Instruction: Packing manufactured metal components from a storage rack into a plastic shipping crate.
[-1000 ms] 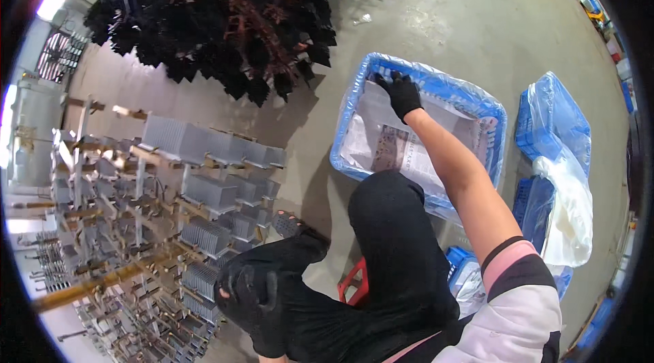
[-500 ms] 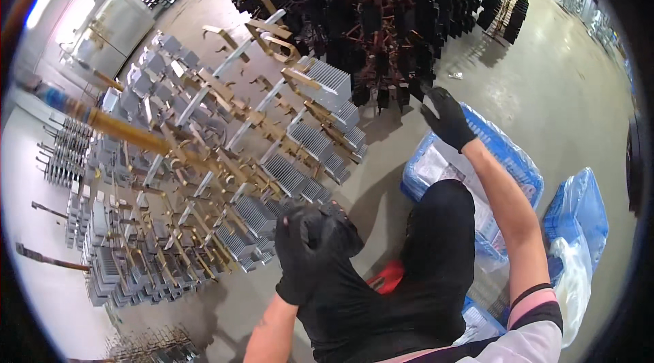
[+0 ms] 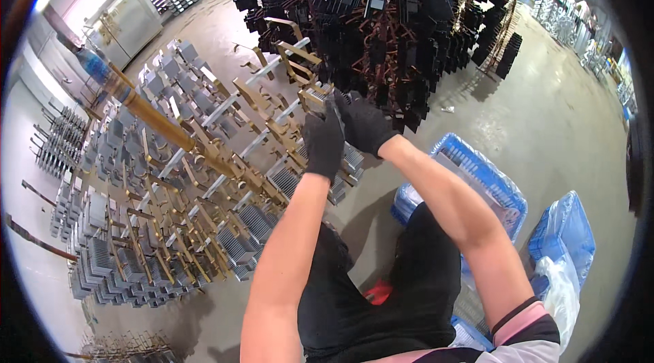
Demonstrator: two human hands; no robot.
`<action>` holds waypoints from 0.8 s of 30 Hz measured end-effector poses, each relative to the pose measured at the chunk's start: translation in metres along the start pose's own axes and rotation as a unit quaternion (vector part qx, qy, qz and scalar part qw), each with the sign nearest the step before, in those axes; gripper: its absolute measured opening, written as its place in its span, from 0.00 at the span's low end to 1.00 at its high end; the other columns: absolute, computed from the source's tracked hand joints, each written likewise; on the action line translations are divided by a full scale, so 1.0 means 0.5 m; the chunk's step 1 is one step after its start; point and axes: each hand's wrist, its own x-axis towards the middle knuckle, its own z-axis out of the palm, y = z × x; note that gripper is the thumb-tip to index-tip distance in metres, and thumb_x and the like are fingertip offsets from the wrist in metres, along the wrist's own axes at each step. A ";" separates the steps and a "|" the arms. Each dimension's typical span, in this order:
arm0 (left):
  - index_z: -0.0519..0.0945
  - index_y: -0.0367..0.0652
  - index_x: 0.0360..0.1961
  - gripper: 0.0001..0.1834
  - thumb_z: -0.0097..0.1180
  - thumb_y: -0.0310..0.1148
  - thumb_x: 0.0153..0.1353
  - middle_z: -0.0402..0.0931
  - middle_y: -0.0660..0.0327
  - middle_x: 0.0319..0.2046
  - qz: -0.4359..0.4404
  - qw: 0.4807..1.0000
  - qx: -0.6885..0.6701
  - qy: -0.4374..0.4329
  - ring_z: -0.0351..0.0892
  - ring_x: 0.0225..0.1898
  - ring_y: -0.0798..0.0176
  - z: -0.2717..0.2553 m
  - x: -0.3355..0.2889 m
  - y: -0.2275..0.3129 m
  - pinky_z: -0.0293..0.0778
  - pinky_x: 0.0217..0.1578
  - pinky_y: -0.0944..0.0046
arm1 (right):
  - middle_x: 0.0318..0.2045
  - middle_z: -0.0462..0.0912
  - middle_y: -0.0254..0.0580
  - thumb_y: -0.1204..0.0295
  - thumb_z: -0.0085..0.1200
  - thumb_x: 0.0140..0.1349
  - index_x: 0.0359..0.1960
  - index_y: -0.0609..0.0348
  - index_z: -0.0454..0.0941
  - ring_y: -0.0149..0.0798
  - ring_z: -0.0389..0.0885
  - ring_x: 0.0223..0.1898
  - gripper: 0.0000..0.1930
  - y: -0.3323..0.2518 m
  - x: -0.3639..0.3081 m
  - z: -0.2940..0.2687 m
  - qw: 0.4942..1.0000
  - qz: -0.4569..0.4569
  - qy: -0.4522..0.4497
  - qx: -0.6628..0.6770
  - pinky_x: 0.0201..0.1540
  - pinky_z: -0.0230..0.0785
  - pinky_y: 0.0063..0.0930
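Observation:
Both my hands wear black gloves and are raised together at the upper right of a hanging rack with brass-coloured hooks and pale crossbars. My left hand is closed at the near side of a grey finned heat sink at the rack's edge. My right hand has its fingers curled round the other side of that piece. The gloves hide most of the heat sink, so whether it still sits on its hook cannot be seen. Below my left hand, more heat sinks hang in rows.
Beyond my hands stands a rack densely hung with black parts. Blue plastic-lined crates stand on the floor at my right, beside another blue crate and a white plastic bag. A brown rod slants across the left.
My left hand has gone up and forward from near my knee. My right hand has moved left from above the crate, and both now meet at the heat sink.

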 end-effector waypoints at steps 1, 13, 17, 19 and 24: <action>0.78 0.32 0.30 0.24 0.54 0.47 0.69 0.75 0.51 0.17 0.040 0.997 0.066 0.032 0.76 0.22 0.54 0.010 0.007 0.010 0.74 0.30 0.52 | 0.50 0.73 0.66 0.60 0.51 0.64 0.69 0.60 0.59 0.64 0.79 0.48 0.33 0.003 -0.002 0.004 1.000 0.003 0.001 -0.003 0.49 0.74 0.54; 0.78 0.32 0.38 0.18 0.54 0.41 0.68 0.77 0.47 0.26 0.140 0.988 0.049 -0.041 0.77 0.26 0.52 0.015 0.041 -0.066 0.71 0.29 0.50 | 0.49 0.77 0.60 0.70 0.57 0.61 0.70 0.60 0.58 0.57 0.81 0.47 0.35 0.033 0.006 0.063 0.990 0.024 0.080 0.117 0.48 0.75 0.46; 0.77 0.36 0.46 0.14 0.52 0.38 0.70 0.74 0.52 0.28 -0.056 0.952 -0.249 -0.169 0.75 0.25 0.57 0.011 -0.035 -0.025 0.72 0.27 0.55 | 0.47 0.79 0.50 0.69 0.59 0.63 0.68 0.61 0.60 0.43 0.82 0.45 0.33 0.129 -0.022 0.056 0.903 0.161 0.065 0.393 0.48 0.76 0.37; 0.76 0.38 0.46 0.12 0.51 0.36 0.71 0.72 0.57 0.28 0.487 0.866 0.107 0.028 0.74 0.25 0.64 -0.049 -0.063 -0.070 0.71 0.27 0.62 | 0.48 0.78 0.58 0.65 0.60 0.61 0.63 0.63 0.65 0.54 0.80 0.47 0.30 0.141 -0.036 0.023 0.744 0.161 0.116 0.638 0.53 0.72 0.42; 0.76 0.37 0.44 0.14 0.59 0.36 0.64 0.74 0.51 0.37 0.103 0.949 0.031 -0.296 0.74 0.38 0.51 -0.221 -0.230 0.027 0.70 0.42 0.55 | 0.48 0.78 0.47 0.68 0.65 0.59 0.63 0.62 0.65 0.35 0.77 0.49 0.31 0.327 -0.258 -0.055 0.759 0.219 0.143 0.596 0.52 0.71 0.30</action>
